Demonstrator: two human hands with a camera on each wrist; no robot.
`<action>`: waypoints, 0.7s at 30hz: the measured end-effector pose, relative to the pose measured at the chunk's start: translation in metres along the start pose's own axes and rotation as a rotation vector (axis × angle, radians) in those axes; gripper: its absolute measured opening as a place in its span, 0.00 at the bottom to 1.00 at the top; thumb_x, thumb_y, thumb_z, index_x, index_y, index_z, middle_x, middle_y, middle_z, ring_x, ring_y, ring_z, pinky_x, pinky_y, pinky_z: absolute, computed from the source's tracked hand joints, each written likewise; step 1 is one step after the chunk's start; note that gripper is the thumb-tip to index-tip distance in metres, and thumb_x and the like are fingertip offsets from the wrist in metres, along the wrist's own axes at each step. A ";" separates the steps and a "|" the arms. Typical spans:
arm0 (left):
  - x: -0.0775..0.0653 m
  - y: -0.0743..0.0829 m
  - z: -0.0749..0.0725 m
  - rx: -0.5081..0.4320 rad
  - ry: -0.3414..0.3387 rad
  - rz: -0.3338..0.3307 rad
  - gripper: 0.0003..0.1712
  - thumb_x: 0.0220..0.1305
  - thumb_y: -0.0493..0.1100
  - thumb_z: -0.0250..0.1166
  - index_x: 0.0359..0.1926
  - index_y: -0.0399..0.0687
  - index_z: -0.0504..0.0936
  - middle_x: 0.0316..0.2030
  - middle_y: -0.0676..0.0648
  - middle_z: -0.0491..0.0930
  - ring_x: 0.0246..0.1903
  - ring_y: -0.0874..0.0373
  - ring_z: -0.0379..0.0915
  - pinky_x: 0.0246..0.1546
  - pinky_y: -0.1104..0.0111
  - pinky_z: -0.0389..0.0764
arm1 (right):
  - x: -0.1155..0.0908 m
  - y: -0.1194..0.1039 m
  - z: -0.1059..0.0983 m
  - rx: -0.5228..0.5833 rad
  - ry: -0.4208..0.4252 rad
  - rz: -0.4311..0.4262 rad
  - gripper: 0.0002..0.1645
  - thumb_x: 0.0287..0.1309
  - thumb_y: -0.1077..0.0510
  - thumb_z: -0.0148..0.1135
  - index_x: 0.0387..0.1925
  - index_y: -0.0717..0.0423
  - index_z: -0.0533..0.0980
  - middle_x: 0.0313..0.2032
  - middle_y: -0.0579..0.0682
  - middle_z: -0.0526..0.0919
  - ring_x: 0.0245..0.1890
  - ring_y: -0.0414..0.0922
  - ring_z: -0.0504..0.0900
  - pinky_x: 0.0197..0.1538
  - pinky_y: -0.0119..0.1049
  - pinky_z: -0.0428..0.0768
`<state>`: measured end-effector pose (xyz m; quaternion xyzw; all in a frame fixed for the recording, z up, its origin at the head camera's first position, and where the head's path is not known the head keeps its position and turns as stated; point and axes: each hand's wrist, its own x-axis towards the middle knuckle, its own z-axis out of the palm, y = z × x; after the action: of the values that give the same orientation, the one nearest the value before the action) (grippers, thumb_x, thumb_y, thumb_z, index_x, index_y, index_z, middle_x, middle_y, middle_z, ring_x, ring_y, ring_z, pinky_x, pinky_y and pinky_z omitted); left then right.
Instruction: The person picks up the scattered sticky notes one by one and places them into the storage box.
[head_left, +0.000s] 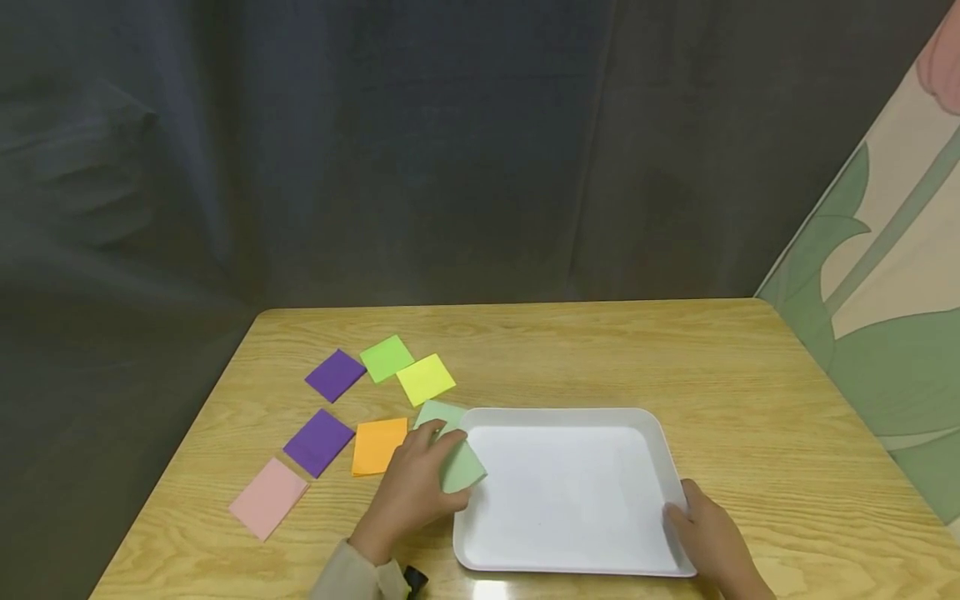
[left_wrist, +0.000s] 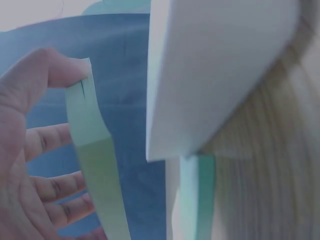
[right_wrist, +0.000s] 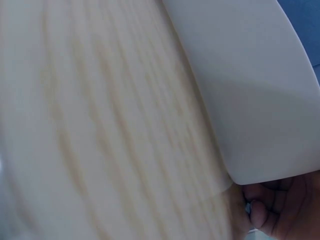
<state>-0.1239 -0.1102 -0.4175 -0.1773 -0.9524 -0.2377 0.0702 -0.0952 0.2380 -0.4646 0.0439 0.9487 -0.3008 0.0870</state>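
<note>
My left hand [head_left: 416,483] pinches a pale green pad of sticky notes [head_left: 462,467] between thumb and fingers, tilted up at the left rim of a white tray [head_left: 570,492]. In the left wrist view, the pad [left_wrist: 100,155] stands on edge in the grip, its long side showing. Just behind this hand, a second pale green pad [head_left: 438,412] lies on the table, partly covered. At the tray's right side, my right hand [head_left: 708,533] holds the rim, thumb on top and fingers under the outside. The tray's inside shows bare white.
Left of the tray lie two purple pads [head_left: 335,376] [head_left: 318,442], a pink pad [head_left: 268,497], an orange pad [head_left: 379,447], a bright green pad [head_left: 387,358] and a yellow pad [head_left: 426,379]. A dark curtain [head_left: 450,167] hangs behind the wooden table [head_left: 600,354].
</note>
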 end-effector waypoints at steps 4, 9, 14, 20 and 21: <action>0.006 0.009 0.001 -0.012 -0.017 0.042 0.35 0.33 0.53 0.68 0.49 0.52 0.73 0.50 0.41 0.65 0.44 0.49 0.63 0.35 0.58 0.66 | 0.000 0.000 0.000 0.005 -0.011 0.011 0.25 0.54 0.61 0.47 0.49 0.76 0.59 0.43 0.74 0.69 0.42 0.64 0.70 0.41 0.54 0.68; 0.010 0.018 0.004 -0.030 -0.046 0.083 0.36 0.33 0.53 0.68 0.50 0.53 0.72 0.52 0.41 0.64 0.46 0.50 0.62 0.37 0.58 0.66 | 0.000 -0.001 0.000 0.016 -0.010 0.017 0.24 0.54 0.61 0.48 0.48 0.76 0.60 0.41 0.72 0.71 0.38 0.61 0.73 0.39 0.53 0.69; 0.012 0.024 0.009 -0.042 -0.082 0.103 0.36 0.34 0.52 0.68 0.50 0.53 0.72 0.53 0.42 0.63 0.47 0.51 0.61 0.38 0.59 0.66 | 0.000 -0.002 0.000 0.019 -0.001 0.015 0.23 0.54 0.60 0.49 0.47 0.75 0.61 0.39 0.70 0.73 0.35 0.57 0.75 0.37 0.51 0.70; 0.012 0.028 0.016 -0.038 -0.127 0.131 0.36 0.34 0.52 0.67 0.51 0.54 0.71 0.53 0.45 0.62 0.47 0.53 0.61 0.39 0.61 0.66 | -0.001 -0.003 -0.001 0.017 0.001 0.016 0.23 0.54 0.60 0.49 0.47 0.75 0.61 0.39 0.70 0.73 0.36 0.57 0.75 0.38 0.51 0.70; 0.012 0.029 0.017 -0.028 -0.131 0.144 0.36 0.34 0.52 0.67 0.51 0.54 0.71 0.53 0.45 0.63 0.47 0.53 0.61 0.39 0.62 0.66 | -0.001 -0.003 -0.001 0.015 0.003 0.014 0.24 0.54 0.59 0.49 0.47 0.75 0.61 0.39 0.71 0.73 0.36 0.58 0.75 0.38 0.52 0.70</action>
<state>-0.1256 -0.0745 -0.4176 -0.2615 -0.9363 -0.2332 0.0224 -0.0948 0.2367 -0.4619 0.0515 0.9463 -0.3070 0.0872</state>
